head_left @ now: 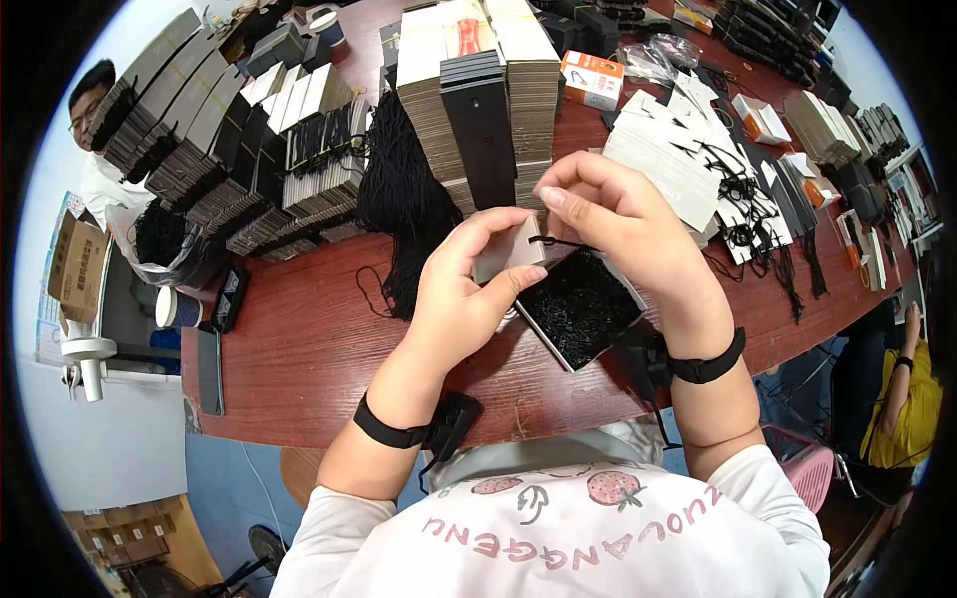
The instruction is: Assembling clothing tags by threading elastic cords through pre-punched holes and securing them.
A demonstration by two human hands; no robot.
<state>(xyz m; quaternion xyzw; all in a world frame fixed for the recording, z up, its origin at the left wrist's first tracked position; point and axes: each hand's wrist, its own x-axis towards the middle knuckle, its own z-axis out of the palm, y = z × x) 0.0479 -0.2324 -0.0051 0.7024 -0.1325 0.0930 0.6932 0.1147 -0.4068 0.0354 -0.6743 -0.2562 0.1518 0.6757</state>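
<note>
Over the middle of the table, my left hand (pixel 462 284) grips a pale grey card (pixel 506 249) between thumb and fingers. A short black cord (pixel 558 241) runs from the card's edge toward my right hand (pixel 623 214). That hand's thumb and forefinger are curled together beside the card, closed on the cord. Just below both hands lies a shallow white-edged box (pixel 578 311) full of small black pieces. Beyond my left hand hangs a thick bundle of black cords (pixel 401 189). A dark stack of long black cards (pixel 478 125) leans against tall stacks of grey cards (pixel 429 110).
Banded card stacks (pixel 199 110) crowd the far left, near a person (pixel 95 179). Corded white cards (pixel 688 149) spread on the right, past an orange-and-white box (pixel 592 80). A black phone-like slab (pixel 209 371) lies at the table's left edge. Someone in yellow (pixel 902 409) sits at right.
</note>
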